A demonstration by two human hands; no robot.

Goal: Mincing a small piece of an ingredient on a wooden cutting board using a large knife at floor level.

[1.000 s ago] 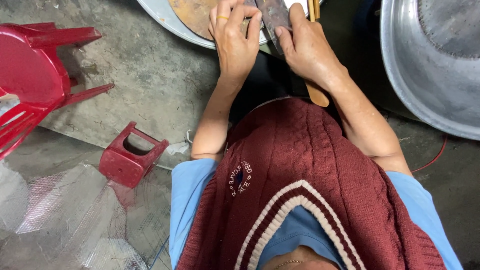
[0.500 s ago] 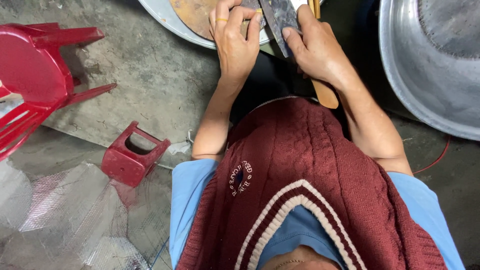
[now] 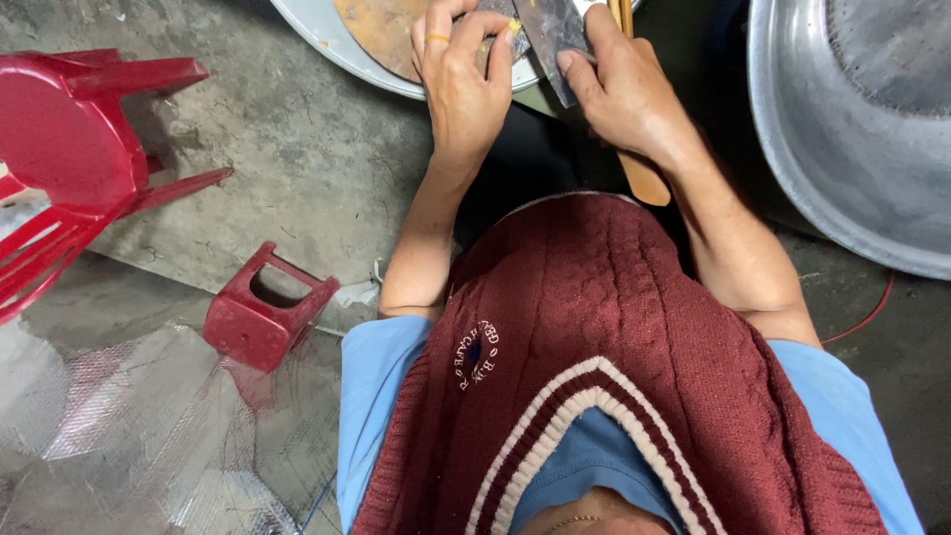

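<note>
Right hand (image 3: 629, 94) wrapped round a dark flat blade (image 3: 547, 35) with fingers curled shut, wooden handle (image 3: 642, 173) sticking back toward the body, likely so the edge can be worked against the small piece. Left hand (image 3: 464, 74) pinching that small dark piece (image 3: 507, 32), tipped with a yellow bit, over the rim of a shallow metal tray (image 3: 327, 40), probably to catch scraps. Both forearms reaching forward from the chest, wrists bent down, red plastic stool (image 3: 263, 312) and big metal basin (image 3: 852, 129) lying off to either side.

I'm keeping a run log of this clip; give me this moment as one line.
left hand: pinching small dark piece over board | right hand: holding cleaver blade | board: in metal basin | red stool: on floor, apart
</note>
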